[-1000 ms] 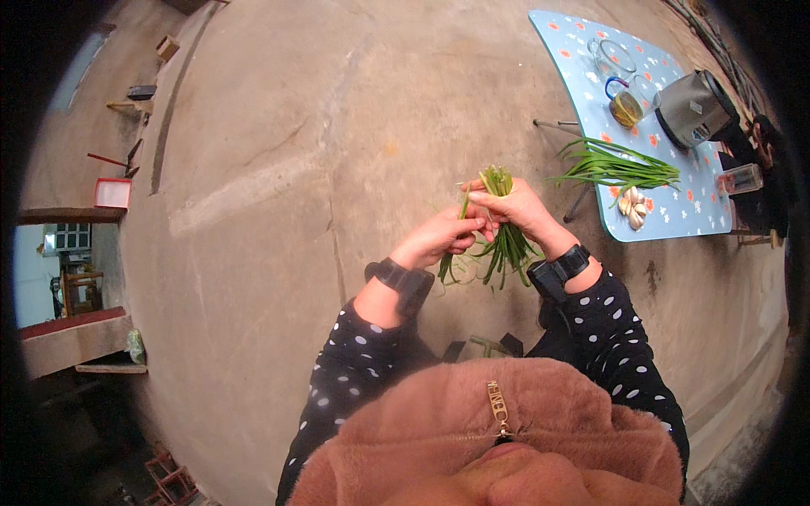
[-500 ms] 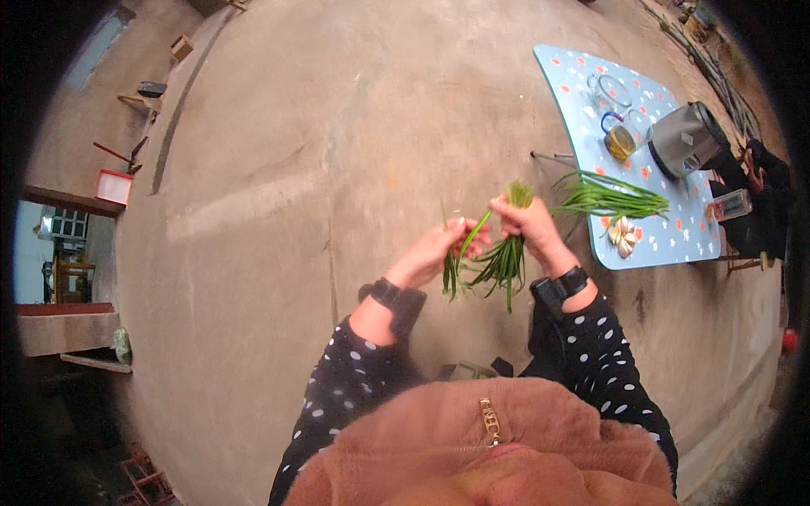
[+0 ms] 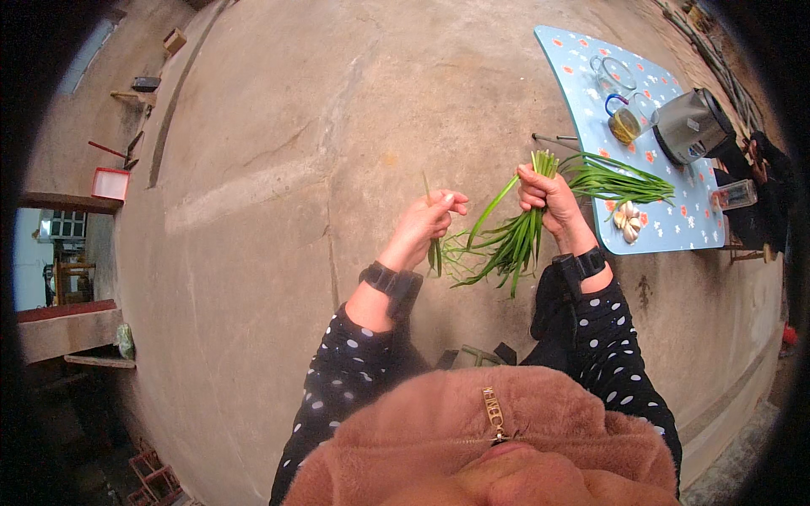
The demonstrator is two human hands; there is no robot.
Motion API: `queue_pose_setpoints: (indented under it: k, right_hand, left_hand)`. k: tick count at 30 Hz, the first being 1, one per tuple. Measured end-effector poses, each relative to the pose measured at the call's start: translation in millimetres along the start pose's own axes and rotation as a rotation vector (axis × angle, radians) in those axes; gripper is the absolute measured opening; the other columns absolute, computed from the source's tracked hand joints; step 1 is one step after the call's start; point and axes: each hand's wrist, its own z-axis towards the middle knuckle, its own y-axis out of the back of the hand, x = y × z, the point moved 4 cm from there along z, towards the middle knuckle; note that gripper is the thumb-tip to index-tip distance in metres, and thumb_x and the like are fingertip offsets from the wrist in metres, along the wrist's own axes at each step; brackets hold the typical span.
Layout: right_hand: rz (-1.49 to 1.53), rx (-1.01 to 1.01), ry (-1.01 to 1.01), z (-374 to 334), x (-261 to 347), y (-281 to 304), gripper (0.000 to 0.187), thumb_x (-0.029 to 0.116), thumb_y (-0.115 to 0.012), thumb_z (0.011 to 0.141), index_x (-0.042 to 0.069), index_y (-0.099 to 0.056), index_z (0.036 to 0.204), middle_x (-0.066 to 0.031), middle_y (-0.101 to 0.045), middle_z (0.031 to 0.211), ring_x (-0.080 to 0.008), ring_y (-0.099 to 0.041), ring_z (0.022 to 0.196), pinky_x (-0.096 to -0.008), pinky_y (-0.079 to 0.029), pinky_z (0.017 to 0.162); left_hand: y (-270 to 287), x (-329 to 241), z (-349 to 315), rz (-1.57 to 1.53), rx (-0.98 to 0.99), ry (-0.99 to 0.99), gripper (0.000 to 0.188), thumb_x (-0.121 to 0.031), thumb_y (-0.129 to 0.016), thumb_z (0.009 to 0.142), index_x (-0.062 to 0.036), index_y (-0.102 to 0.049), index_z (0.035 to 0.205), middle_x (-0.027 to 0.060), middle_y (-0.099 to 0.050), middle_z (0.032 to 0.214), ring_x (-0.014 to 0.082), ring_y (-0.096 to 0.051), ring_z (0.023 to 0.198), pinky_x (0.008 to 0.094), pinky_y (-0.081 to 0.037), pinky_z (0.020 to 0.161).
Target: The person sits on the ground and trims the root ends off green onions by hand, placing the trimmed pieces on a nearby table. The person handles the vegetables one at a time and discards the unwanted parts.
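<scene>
A bunch of green garlic chives [image 3: 519, 240] is gripped in my right hand [image 3: 550, 198], pale cut ends up and leaves drooping below the fist. One leaf arches out of the bunch to the left. My left hand [image 3: 426, 221], a little apart on the left, is closed on a few thin chive stalks [image 3: 434, 257]; their tips show above and below its fingers. More garlic chives [image 3: 624, 180] lie on the blue table [image 3: 582, 63] just right of my right hand, with a cluster of garlic cloves [image 3: 627, 222] beside them.
On the table stand a glass mug of yellowish liquid [image 3: 624, 126], a clear glass pitcher [image 3: 613, 76], a large grey metal container [image 3: 690, 126] and a clear tumbler [image 3: 736, 195]. Another person in dark clothes [image 3: 764, 211] sits beyond its right edge. Concrete floor [image 3: 245, 278] spreads below.
My hands have drawn apart: the left moved slightly left with its stalks, the right moved right and up with the bunch.
</scene>
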Motion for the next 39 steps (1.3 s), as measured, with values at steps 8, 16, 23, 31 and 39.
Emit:
queue_pose_setpoints:
  k: [8,16,23,31,39]
  right_hand:
    - [0.036,-0.052,0.022,7.3,2.1,12.0,0.017,0.022,-0.067,0.089,0.007,-0.058,0.088,0.0110,-0.028,0.053,-0.0039,-0.030,0.044,-0.0225,-0.036,0.051]
    - [0.005,-0.179,0.113,5.7,15.1,30.1,0.017,0.023,-0.063,0.092,0.008,-0.057,0.088,0.0091,-0.031,0.056,-0.0048,-0.032,0.045,-0.0234,-0.037,0.051]
    - [0.038,-0.209,0.189,8.7,21.0,44.0,0.019,0.024,-0.065,0.091,0.008,-0.055,0.090,0.0087,-0.033,0.058,-0.0048,-0.033,0.047,-0.0232,-0.038,0.053]
    - [-0.066,-0.240,0.251,3.8,21.4,43.3,0.018,0.025,-0.061,0.094,0.008,-0.055,0.091,0.0087,-0.032,0.057,-0.0044,-0.032,0.046,-0.0227,-0.038,0.054]
    - [-0.200,-0.201,0.230,2.6,18.2,32.2,0.024,0.025,-0.067,0.088,0.004,-0.058,0.095,0.0071,-0.039,0.058,-0.0058,-0.036,0.048,-0.0237,-0.041,0.054]
  left_hand:
    - [-18.5,-5.1,-12.2,-0.050,0.357,0.222,0.040,-0.036,-0.052,0.095,-0.0042,-0.064,0.115,0.0047,-0.070,0.089,0.0004,-0.028,0.050,0.0164,-0.022,0.046]
    - [-16.4,-9.2,-18.1,-0.057,0.429,0.205,0.037,-0.027,-0.056,0.092,-0.0007,-0.063,0.116,0.0100,-0.071,0.090,0.0007,-0.027,0.049,0.0165,-0.022,0.045]
    - [-13.4,-11.2,-23.3,0.015,0.466,0.227,0.036,-0.020,-0.060,0.088,-0.0026,-0.063,0.119,0.0048,-0.070,0.087,0.0002,-0.030,0.050,0.0167,-0.023,0.045]
    - [-2.0,5.6,-17.0,0.087,0.330,0.197,0.024,-0.014,-0.054,0.089,-0.0045,-0.065,0.107,0.0021,-0.070,0.086,-0.0004,-0.039,0.055,0.0143,-0.028,0.050]
    - [22.0,17.3,2.5,0.331,0.035,-0.144,0.020,-0.015,-0.061,0.087,-0.0069,-0.068,0.104,0.0029,-0.069,0.097,0.0075,-0.057,0.076,0.0207,-0.044,0.068]
